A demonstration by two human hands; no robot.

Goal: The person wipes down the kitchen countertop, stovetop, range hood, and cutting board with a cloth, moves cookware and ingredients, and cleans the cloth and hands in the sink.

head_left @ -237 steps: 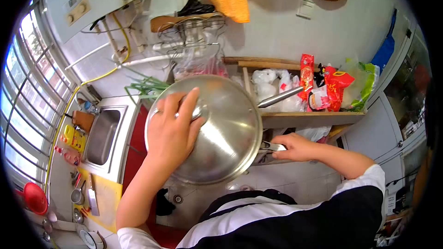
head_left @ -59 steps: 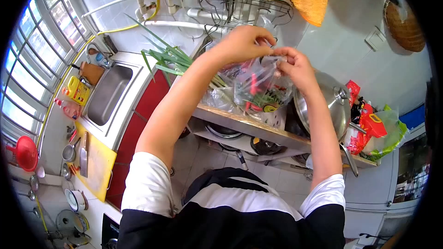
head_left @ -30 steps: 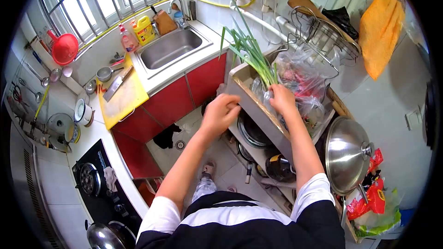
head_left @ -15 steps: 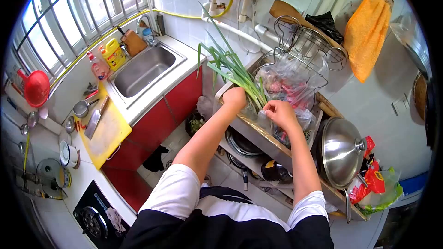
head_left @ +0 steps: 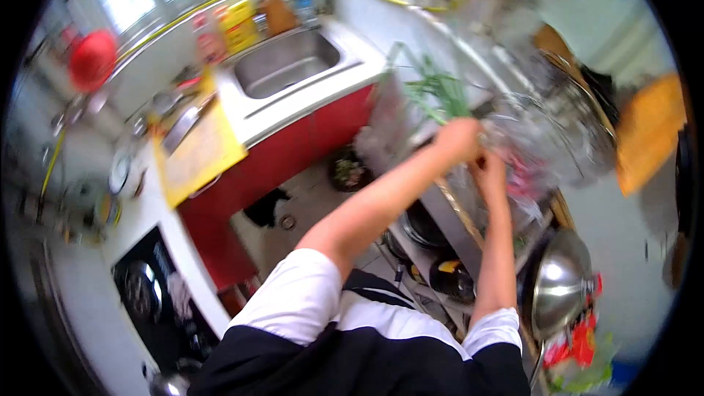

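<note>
The head view is blurred by motion. My left hand (head_left: 458, 139) is closed at the base of the green onions (head_left: 440, 94), whose leaves stick out beyond it over the shelf's far left end. Right beside it, my right hand (head_left: 490, 169) has its fingers bent at the edge of a clear plastic bag (head_left: 521, 169) with reddish contents; what its fingertips touch is too smeared to make out. Both hands are above the wooden shelf box (head_left: 458, 224).
A lidded steel pan (head_left: 561, 282) sits at the shelf's right part, near red packets (head_left: 583, 341). A wire rack (head_left: 579, 125) hangs behind. To the left are the sink (head_left: 286, 62), a yellow cutting board (head_left: 198, 154) with a cleaver (head_left: 187, 123), and a stove (head_left: 158, 301).
The view has swung so that the shelf and sink sit further right. My left hand has moved along the green onions to their base, close to my right hand.
</note>
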